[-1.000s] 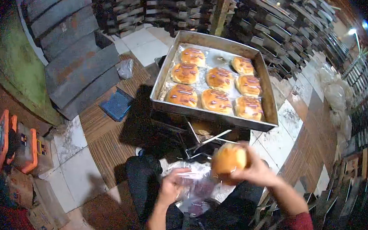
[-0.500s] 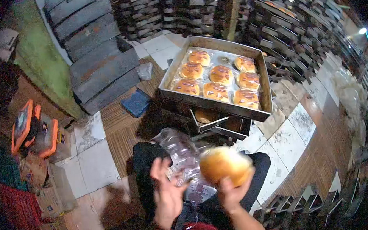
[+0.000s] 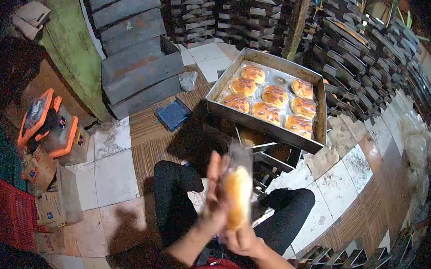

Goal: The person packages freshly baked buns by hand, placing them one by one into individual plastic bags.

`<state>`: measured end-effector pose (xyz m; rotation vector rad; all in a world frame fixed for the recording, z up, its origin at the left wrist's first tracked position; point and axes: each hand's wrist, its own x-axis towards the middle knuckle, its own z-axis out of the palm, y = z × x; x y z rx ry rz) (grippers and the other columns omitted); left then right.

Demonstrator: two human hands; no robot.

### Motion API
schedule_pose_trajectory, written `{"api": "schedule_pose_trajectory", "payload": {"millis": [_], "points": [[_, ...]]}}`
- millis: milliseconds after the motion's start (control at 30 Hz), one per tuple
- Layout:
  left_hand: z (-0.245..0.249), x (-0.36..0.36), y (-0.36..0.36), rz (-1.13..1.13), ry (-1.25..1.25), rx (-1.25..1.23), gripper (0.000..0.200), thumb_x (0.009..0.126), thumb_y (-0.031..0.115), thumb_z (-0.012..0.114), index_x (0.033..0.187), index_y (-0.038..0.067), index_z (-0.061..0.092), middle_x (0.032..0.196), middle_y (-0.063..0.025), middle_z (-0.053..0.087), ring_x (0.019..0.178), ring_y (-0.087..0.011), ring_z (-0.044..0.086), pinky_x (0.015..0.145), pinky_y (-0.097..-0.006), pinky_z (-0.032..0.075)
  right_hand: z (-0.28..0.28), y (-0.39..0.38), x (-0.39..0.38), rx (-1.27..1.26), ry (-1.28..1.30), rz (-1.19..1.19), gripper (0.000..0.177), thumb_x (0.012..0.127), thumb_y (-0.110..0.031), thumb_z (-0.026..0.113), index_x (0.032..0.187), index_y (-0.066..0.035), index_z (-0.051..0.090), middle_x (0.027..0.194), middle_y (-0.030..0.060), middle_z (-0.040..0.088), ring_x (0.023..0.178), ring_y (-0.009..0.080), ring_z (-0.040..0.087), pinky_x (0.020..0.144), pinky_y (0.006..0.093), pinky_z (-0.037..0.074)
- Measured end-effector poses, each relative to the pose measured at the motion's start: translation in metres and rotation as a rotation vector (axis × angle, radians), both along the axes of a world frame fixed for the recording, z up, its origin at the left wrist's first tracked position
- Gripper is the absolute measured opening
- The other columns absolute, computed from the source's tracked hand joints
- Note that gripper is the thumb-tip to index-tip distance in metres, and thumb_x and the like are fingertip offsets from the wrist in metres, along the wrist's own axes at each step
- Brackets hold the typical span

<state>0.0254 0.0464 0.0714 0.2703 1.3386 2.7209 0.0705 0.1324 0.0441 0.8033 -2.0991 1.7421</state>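
Observation:
A golden bread bun (image 3: pixel 238 196) is turned on edge above my lap, with a clear plastic bag (image 3: pixel 241 155) around or against it, rising past its top. At the bun's lower end, my right hand (image 3: pixel 244 242) grips it. My left hand (image 3: pixel 213 203), smeared by motion, lies along the left side of the bag and bun, its fingers pointing up. Beyond my knees, a deep metal tray (image 3: pixel 270 117) holds several wrapped buns (image 3: pixel 274 96) with brown stripes on top.
Under the tray are more dark metal trays (image 3: pixel 277 152). Stacked grey trays (image 3: pixel 141 64) stand at the back left, near a blue flat object (image 3: pixel 173 115) on the floor. Orange-rimmed plastic boxes (image 3: pixel 63 131) and cardboard boxes (image 3: pixel 49 208) sit at left. Many pans (image 3: pixel 361 62) are piled at right.
The bun has turned from flat to upright and moved left and up. My left hand has come in against it with the plastic bag, which lay on my lap before. The view has shifted.

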Motion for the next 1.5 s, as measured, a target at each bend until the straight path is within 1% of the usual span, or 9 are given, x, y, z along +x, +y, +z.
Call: {"api": "schedule_pose_trajectory", "payload": {"millis": [133, 467, 533, 733, 1033, 1133, 1267, 1367, 1500], "points": [[-0.016, 0.042, -0.003, -0.222, 0.167, -0.288, 0.1, 0.075, 0.038, 0.067, 0.137, 0.004, -0.004, 0.142, -0.0118, 0.008, 0.129, -0.0262, 0.019, 0.105, -0.0382, 0.019, 0.022, 0.022, -0.006, -0.026, -0.256, -0.041, 0.046, 0.085, -0.005, 0.042, 0.126, 0.011, 0.028, 0.127, 0.0264, 0.037, 0.116, 0.0387, 0.038, 0.101, 0.0432, 0.025], [-0.052, -0.031, -0.069, 0.093, -0.614, 0.494, 0.057, 0.083, 0.056, 0.043, 0.115, 0.009, 0.045, 0.104, -0.0174, 0.055, 0.089, -0.0318, 0.058, 0.071, -0.0467, 0.052, 0.007, -0.013, -0.012, 0.609, -0.084, 0.131, 0.06, 0.08, -0.012, 0.056, 0.131, -0.002, 0.026, 0.124, 0.0278, 0.039, 0.112, 0.0408, 0.043, 0.094, 0.0416, 0.036], [-0.057, -0.04, -0.085, 0.087, -0.599, 0.515, 0.063, 0.081, 0.061, 0.042, 0.116, 0.008, 0.044, 0.105, -0.0167, 0.054, 0.092, -0.0328, 0.057, 0.073, -0.0468, 0.053, 0.014, -0.011, 0.01, 0.466, -0.921, 0.656, 0.051, 0.083, -0.008, 0.055, 0.128, -0.003, 0.032, 0.099, 0.0205, 0.057, 0.094, 0.0313, 0.056, 0.08, 0.0371, 0.045], [-0.019, -0.043, -0.09, 0.124, -0.322, 0.471, 0.062, 0.084, 0.057, 0.037, 0.121, 0.007, 0.043, 0.117, -0.0188, 0.05, 0.105, -0.0362, 0.052, 0.083, -0.0506, 0.047, 0.016, -0.003, -0.032, 0.327, -0.253, -0.062, 0.016, 0.081, -0.007, 0.06, 0.095, 0.0, 0.057, 0.083, 0.0087, 0.06, 0.073, 0.0175, 0.057, 0.067, 0.0257, 0.045], [-0.004, -0.04, -0.088, 0.146, -0.304, 0.525, 0.061, 0.085, 0.056, 0.038, 0.117, 0.005, 0.046, 0.109, -0.0181, 0.055, 0.1, -0.033, 0.055, 0.082, -0.0495, 0.047, 0.008, -0.005, -0.033, 0.719, -0.272, 0.043, 0.014, 0.081, -0.014, 0.057, 0.087, -0.003, 0.051, 0.066, 0.014, 0.052, 0.061, 0.0263, 0.055, 0.055, 0.0348, 0.044], [-0.018, -0.05, -0.087, 0.228, -0.291, 0.443, 0.058, 0.084, 0.056, 0.038, 0.112, 0.006, 0.049, 0.104, -0.017, 0.056, 0.095, -0.0312, 0.056, 0.078, -0.0476, 0.049, 0.026, -0.009, -0.018, 0.639, -0.671, 1.28, 0.03, 0.088, -0.036, 0.047, 0.088, -0.007, 0.055, 0.063, 0.0119, 0.052, 0.055, 0.0208, 0.054, 0.053, 0.0335, 0.043], [-0.022, -0.054, -0.107, 0.346, -0.254, 0.6, 0.06, 0.083, 0.058, 0.04, 0.113, 0.007, 0.047, 0.108, -0.0177, 0.054, 0.098, -0.0328, 0.054, 0.08, -0.0508, 0.047, 0.043, 0.021, -0.015, 0.967, -0.345, 0.668, 0.033, 0.075, -0.032, 0.066, 0.095, -0.006, 0.058, 0.088, 0.0091, 0.06, 0.083, 0.0228, 0.059, 0.075, 0.0326, 0.045], [-0.025, -0.011, -0.066, -0.158, -0.585, 0.791, 0.057, 0.083, 0.056, 0.043, 0.113, 0.008, 0.046, 0.108, -0.0141, 0.053, 0.097, -0.0278, 0.054, 0.085, -0.0494, 0.042, 0.018, 0.035, -0.062, 0.201, -0.263, 0.028, 0.107, 0.051, -0.038, 0.082, 0.132, -0.003, 0.022, 0.129, 0.0187, 0.037, 0.119, 0.0299, 0.037, 0.102, 0.0393, 0.028], [-0.016, 0.075, -0.05, -1.272, 0.381, 0.24, 0.06, 0.083, 0.022, 0.058, 0.131, -0.002, 0.031, 0.125, -0.0153, 0.046, 0.113, -0.0246, 0.046, 0.097, -0.037, 0.034, -0.002, 0.02, -0.059, -0.467, -0.948, 0.04, 0.093, 0.062, -0.027, 0.076, 0.134, -0.008, 0.02, 0.119, 0.0128, 0.042, 0.108, 0.0251, 0.047, 0.088, 0.0371, 0.044]]}}
